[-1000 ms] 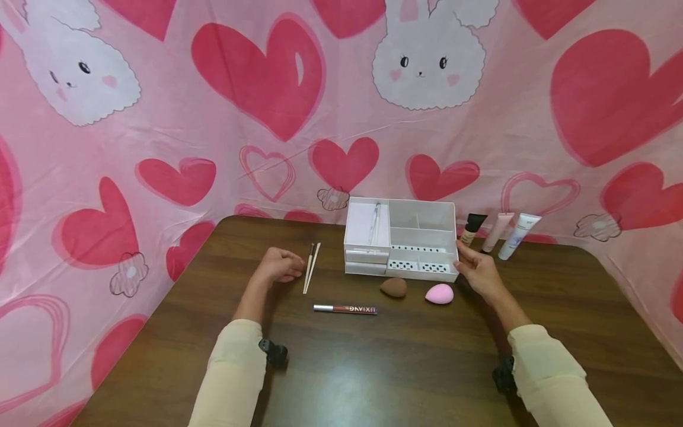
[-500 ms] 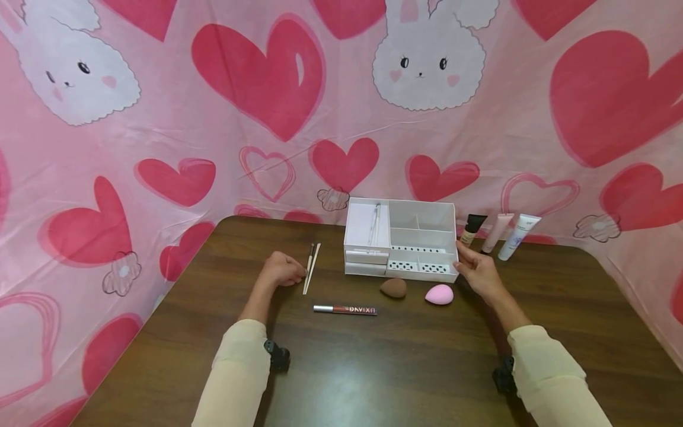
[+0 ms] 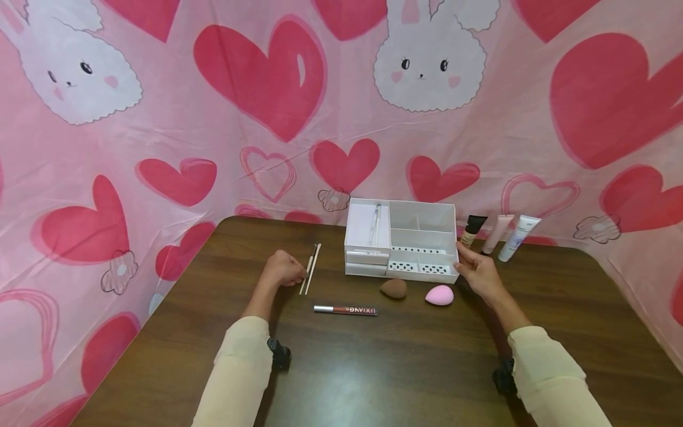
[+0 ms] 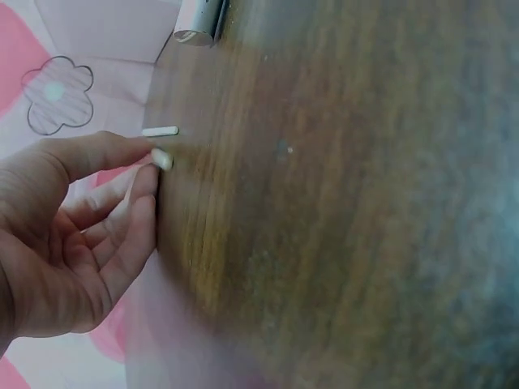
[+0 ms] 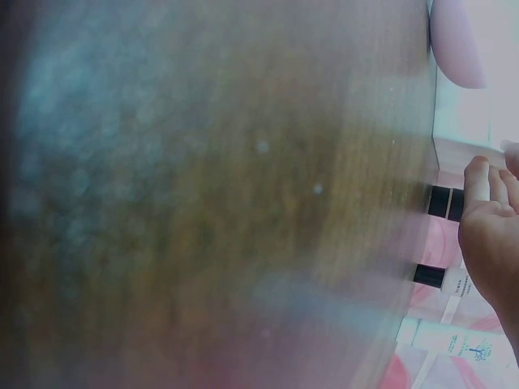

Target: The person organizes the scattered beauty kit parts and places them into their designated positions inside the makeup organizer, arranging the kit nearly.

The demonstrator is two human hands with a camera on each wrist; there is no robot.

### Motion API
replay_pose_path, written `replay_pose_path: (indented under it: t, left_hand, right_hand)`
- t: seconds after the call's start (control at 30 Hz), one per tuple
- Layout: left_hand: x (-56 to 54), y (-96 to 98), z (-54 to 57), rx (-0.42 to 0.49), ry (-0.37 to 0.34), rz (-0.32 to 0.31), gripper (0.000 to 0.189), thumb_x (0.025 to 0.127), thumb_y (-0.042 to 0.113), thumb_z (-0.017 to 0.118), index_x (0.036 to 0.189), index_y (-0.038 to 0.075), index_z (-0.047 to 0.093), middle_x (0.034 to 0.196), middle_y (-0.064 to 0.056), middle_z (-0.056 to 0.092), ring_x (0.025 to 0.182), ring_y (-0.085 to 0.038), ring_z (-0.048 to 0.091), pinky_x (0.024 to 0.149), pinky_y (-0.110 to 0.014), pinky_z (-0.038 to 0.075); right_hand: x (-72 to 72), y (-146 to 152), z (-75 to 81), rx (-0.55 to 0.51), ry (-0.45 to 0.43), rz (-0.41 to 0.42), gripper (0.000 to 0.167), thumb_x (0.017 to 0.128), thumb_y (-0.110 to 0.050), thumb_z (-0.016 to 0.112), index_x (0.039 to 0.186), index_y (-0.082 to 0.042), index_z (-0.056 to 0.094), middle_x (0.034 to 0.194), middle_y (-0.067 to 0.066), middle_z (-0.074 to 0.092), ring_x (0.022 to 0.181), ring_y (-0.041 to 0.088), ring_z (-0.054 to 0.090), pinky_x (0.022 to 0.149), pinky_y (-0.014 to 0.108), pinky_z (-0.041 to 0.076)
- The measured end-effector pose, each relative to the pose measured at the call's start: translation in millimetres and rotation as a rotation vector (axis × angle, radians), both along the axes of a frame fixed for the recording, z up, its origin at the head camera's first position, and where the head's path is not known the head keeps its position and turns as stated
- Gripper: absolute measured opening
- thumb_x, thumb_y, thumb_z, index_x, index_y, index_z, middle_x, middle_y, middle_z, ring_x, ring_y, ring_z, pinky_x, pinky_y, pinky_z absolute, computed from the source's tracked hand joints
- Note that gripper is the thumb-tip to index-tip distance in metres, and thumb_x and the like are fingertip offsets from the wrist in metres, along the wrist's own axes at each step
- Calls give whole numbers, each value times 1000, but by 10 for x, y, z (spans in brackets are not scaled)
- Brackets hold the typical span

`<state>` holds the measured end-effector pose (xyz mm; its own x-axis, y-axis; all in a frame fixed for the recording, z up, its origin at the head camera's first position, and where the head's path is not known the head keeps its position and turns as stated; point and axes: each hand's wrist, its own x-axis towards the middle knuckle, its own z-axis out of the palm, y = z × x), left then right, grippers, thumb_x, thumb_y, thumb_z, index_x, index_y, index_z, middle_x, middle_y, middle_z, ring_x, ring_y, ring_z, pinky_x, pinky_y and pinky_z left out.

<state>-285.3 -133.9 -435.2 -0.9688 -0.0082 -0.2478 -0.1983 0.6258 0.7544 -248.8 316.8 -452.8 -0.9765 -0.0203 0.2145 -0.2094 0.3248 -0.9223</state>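
Two slim makeup brushes with pale handles lie side by side on the table. My left hand (image 3: pixel 284 270) pinches the left makeup brush (image 3: pixel 303 287), whose far end looks dark. In the left wrist view, thumb and a finger meet at that brush's pale handle end (image 4: pixel 165 160). The other brush (image 3: pixel 313 270) lies just to its right, untouched. At the right side of a white makeup organizer (image 3: pixel 421 242), my right hand (image 3: pixel 479 274) grips the wall near the front corner. A clear-wrapped brush (image 3: pixel 374 224) rests on the organizer's upper left section.
A lip gloss tube (image 3: pixel 345 310) lies in front of the brushes. Brown (image 3: pixel 393 289) and pink (image 3: pixel 440 295) makeup sponges sit before the organizer. Right of it stand a black-capped tube (image 3: pixel 473 229), a pink tube (image 3: pixel 498 233) and a white tube (image 3: pixel 520 237).
My left hand has moved slightly right onto the left brush and taken hold of it; that brush has shifted a little at its near end. My right hand stays at the organizer.
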Motion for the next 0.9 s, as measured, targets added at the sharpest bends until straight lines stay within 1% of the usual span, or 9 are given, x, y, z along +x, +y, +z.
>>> replay_pose_path:
  t: [0.2, 0.33, 0.43, 0.6, 0.77, 0.9]
  left_hand:
    - [-23, 31, 33, -132, 8, -2, 9, 74, 11, 76, 78, 3, 80, 51, 4, 63, 45, -4, 56, 48, -18, 52]
    - [-20, 53, 55, -194, 20, -10, 9, 74, 14, 76, 74, 7, 80, 50, 6, 63, 44, -4, 56, 50, -19, 50]
    - [-8, 66, 70, -218, 27, -12, 10, 75, 17, 76, 74, 7, 80, 51, 6, 64, 45, -4, 57, 51, -19, 49]
    - [0, 96, 87, -253, 37, -8, 12, 74, 20, 78, 74, 7, 80, 53, 5, 67, 46, -6, 58, 51, -20, 48]
    - [-6, 107, 76, -289, 44, -21, 15, 74, 24, 79, 74, 9, 79, 54, 3, 68, 49, -8, 60, 52, -23, 47]
    - [-3, 117, 56, -302, 53, -19, 17, 75, 26, 81, 73, 9, 79, 55, 2, 68, 52, -11, 61, 54, -26, 45]
  right_hand:
    - [-8, -13, -5, -33, -2, 38, 57, 95, 13, 51, 148, 18, 31, 153, 38, 29, 112, -22, 48, 90, -1, 44]
    - [-18, -7, -7, -19, 3, 32, 57, 95, 13, 52, 148, 19, 31, 152, 38, 30, 111, -21, 47, 90, -2, 44]
    - [-20, -7, 4, -13, -2, 23, 57, 95, 13, 52, 148, 18, 32, 152, 38, 30, 111, -21, 48, 89, -2, 44]
    - [-25, -4, 7, 3, -6, 23, 57, 95, 13, 53, 148, 17, 32, 152, 36, 32, 116, -17, 47, 89, -2, 43]
    - [-18, -7, 5, 12, -3, 19, 57, 95, 12, 54, 148, 17, 33, 152, 36, 33, 115, -18, 47, 89, -2, 43]
    - [-4, -3, 7, 17, 2, 13, 57, 95, 12, 54, 148, 17, 34, 152, 36, 33, 113, -19, 47, 89, -2, 43]
